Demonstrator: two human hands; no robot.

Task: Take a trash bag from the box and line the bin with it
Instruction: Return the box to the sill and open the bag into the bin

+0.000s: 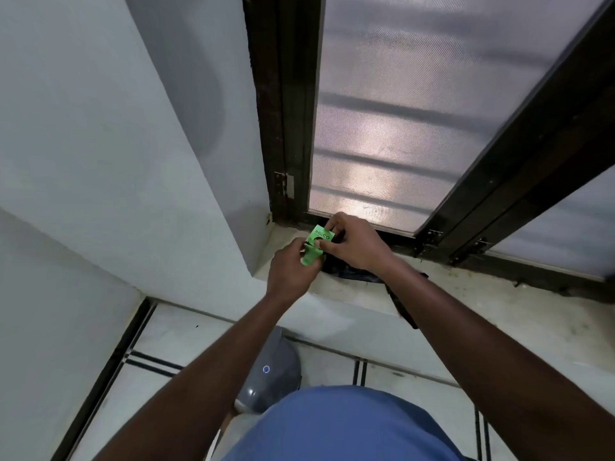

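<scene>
The green box (320,236) is held over the window ledge (349,287), above the grey bin (273,371) on the floor. It should be steadied while one bag is drawn out slowly. The right hand (357,242) grips the box; the left hand (291,271) pinches its green flap, both arms outstretched.

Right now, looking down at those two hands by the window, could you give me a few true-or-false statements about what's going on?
1. Both hands are on the green box. True: the left hand and the right hand both grip it.
2. The box sits on the floor. False: it is held over the window ledge.
3. The grey bin stands on the floor below the ledge. True.
4. A dark bag already lines the bin. False: it lies on the ledge under the right hand.
</scene>
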